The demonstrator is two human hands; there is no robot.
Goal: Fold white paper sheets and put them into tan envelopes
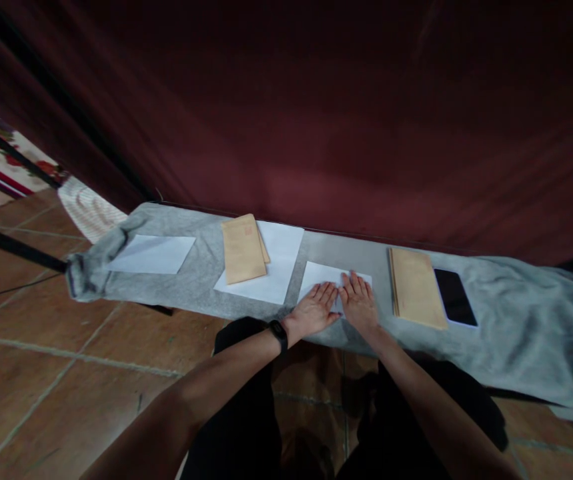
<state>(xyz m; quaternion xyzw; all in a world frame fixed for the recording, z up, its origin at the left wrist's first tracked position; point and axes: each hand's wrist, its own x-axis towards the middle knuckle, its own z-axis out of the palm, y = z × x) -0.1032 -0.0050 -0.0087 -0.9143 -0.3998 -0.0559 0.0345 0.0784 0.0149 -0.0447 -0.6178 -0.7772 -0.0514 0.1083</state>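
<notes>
My left hand lies flat, fingers stretched out, on a white sheet of paper in front of me. Beside it my right hand presses flat on the same sheet, its fingers extended too. The two hands almost meet over the paper's middle and hide much of its near part. To the right is a stack of brown envelopes. On the left, brown envelopes rest on larger white paper.
A grey cloth covers the long, narrow surface. Another white sheet lies at its left end. A dark-screened phone touches or nearly touches the right envelopes. Behind hangs a dark red curtain; below is a tiled floor.
</notes>
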